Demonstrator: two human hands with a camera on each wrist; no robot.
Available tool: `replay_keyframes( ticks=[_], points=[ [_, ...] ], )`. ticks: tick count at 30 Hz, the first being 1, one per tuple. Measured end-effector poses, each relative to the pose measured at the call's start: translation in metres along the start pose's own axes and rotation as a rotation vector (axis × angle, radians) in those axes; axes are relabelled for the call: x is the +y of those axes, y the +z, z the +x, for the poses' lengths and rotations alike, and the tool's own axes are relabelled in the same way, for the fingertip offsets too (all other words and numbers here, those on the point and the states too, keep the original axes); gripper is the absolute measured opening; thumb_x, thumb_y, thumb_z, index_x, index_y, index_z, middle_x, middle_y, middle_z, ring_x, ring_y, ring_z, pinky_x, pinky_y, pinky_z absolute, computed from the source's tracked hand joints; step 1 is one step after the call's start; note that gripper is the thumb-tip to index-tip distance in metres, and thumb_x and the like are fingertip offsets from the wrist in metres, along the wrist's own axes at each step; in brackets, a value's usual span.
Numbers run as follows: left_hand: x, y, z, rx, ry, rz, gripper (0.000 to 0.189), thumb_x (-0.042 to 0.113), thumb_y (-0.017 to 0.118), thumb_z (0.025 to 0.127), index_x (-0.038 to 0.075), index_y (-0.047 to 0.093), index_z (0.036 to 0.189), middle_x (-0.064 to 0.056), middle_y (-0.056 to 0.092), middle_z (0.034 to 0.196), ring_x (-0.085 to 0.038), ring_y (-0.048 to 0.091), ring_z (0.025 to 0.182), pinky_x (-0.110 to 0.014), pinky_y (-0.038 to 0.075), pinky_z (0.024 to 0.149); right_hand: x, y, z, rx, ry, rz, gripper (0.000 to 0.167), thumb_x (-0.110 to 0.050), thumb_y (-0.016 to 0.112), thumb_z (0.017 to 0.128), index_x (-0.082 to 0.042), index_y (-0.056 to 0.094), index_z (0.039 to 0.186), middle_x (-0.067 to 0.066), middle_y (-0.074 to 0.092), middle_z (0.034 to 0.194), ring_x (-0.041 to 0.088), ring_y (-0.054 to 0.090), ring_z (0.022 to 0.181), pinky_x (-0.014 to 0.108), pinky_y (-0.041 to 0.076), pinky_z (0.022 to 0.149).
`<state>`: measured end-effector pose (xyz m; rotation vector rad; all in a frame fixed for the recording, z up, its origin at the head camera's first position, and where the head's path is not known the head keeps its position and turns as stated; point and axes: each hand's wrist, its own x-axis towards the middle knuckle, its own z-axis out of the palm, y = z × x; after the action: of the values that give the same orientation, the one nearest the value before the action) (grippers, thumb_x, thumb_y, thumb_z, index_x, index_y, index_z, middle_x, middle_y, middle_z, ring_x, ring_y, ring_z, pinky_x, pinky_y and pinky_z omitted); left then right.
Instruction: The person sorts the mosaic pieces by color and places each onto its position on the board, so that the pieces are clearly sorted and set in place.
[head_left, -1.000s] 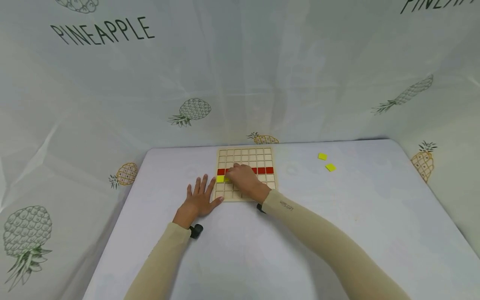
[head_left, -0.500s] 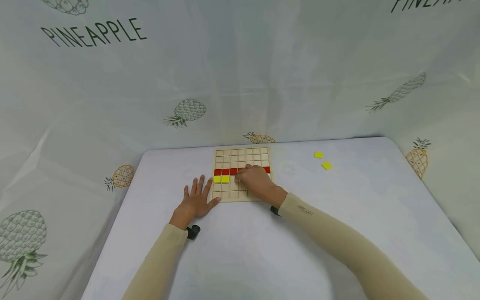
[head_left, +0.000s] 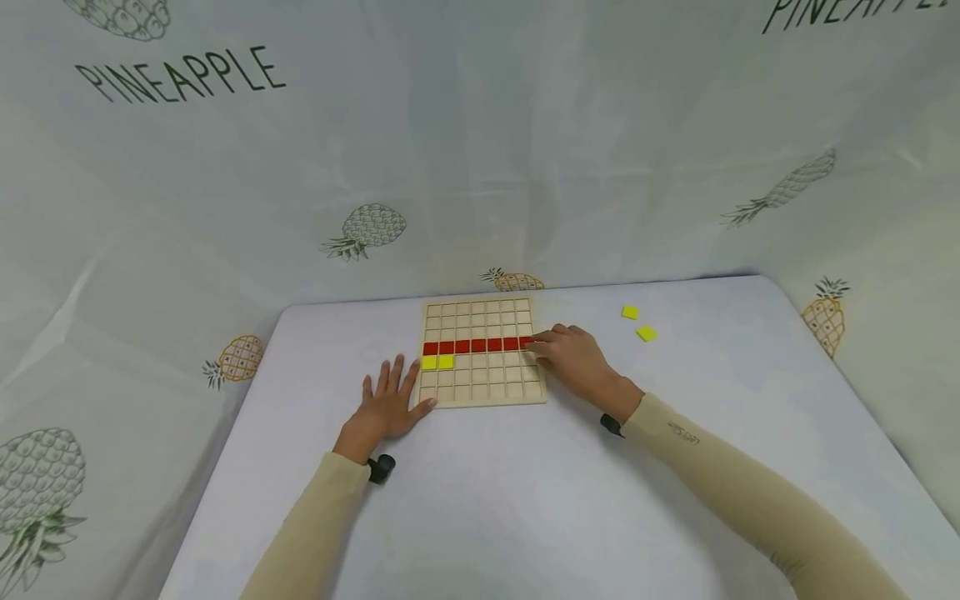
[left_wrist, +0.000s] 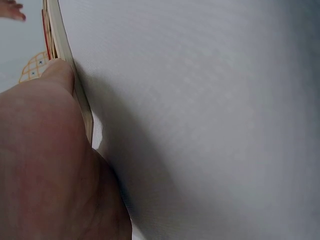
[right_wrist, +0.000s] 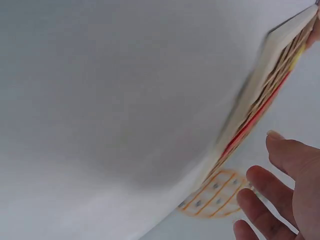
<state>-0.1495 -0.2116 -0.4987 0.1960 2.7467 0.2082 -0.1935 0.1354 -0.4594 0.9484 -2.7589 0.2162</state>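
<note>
A light wooden grid board (head_left: 480,392) lies on the table, with one row of red tiles (head_left: 478,345) running across it. Below that row, at the left end, two yellow square tiles (head_left: 446,362) fill neighbouring cells. My left hand (head_left: 385,412) rests with spread fingers beside the board, its thumb (left_wrist: 60,74) touching the front left corner. Over the board's right edge hovers my right hand (head_left: 576,360), its fingertips partly covering the last red tile. In the right wrist view its thumb (right_wrist: 285,152) and fingers stand apart with nothing between them.
Two loose yellow tiles, a farther one (head_left: 630,312) and a nearer one (head_left: 647,333), lie on the white table (head_left: 510,500) to the right of the board. A pineapple-printed curtain (head_left: 480,150) rises behind the table's back edge.
My right hand has moved right from the yellow row to the board's right edge, uncovering the second yellow tile and the red row. The left hand has stayed in place; the head view shifted slightly.
</note>
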Motion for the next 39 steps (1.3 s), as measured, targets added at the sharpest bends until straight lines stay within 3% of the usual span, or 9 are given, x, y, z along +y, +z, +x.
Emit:
replay_keyframes(
  ticks=[7,20,32,39],
  points=[
    [-0.001,0.0,-0.002,0.005,0.013,-0.042,0.092,0.059,0.047,0.107,0.009,0.005,0.171,-0.024,-0.007,0.176,-0.049,-0.006,0.161,-0.071,-0.004,0.125,0.036,-0.007,-0.031,-0.036,0.071,-0.018,0.037,-0.013,0.087,0.089,-0.008,0.078,0.125,0.011,0.076,0.128,0.031,0.07,0.116,0.049,0.057,0.099],
    [-0.002,0.002,0.001,0.007,0.021,-0.037,0.092,0.059,0.047,0.107,0.009,0.004,0.171,-0.024,-0.008,0.176,-0.048,-0.007,0.161,-0.072,-0.003,0.124,0.095,-0.018,-0.076,-0.002,0.144,-0.026,0.036,-0.006,0.084,0.089,-0.002,0.077,0.124,0.017,0.075,0.127,0.038,0.069,0.112,0.056,0.057,0.093],
    [-0.001,0.0,-0.001,0.008,0.02,-0.042,0.091,0.059,0.047,0.107,0.009,0.005,0.171,-0.024,-0.007,0.176,-0.049,-0.006,0.161,-0.072,-0.003,0.124,0.13,-0.025,-0.092,-0.059,0.199,-0.037,0.04,-0.001,0.081,0.09,0.0,0.074,0.129,0.023,0.071,0.131,0.043,0.067,0.115,0.06,0.057,0.092],
    [-0.002,0.003,0.0,0.015,0.018,-0.034,0.091,0.059,0.048,0.106,0.01,0.006,0.171,-0.024,-0.006,0.176,-0.049,-0.005,0.161,-0.072,-0.002,0.124,0.139,-0.022,-0.093,-0.051,0.166,-0.017,0.038,0.005,0.077,0.09,0.0,0.074,0.128,0.024,0.071,0.131,0.044,0.069,0.111,0.06,0.058,0.087]
  ],
)
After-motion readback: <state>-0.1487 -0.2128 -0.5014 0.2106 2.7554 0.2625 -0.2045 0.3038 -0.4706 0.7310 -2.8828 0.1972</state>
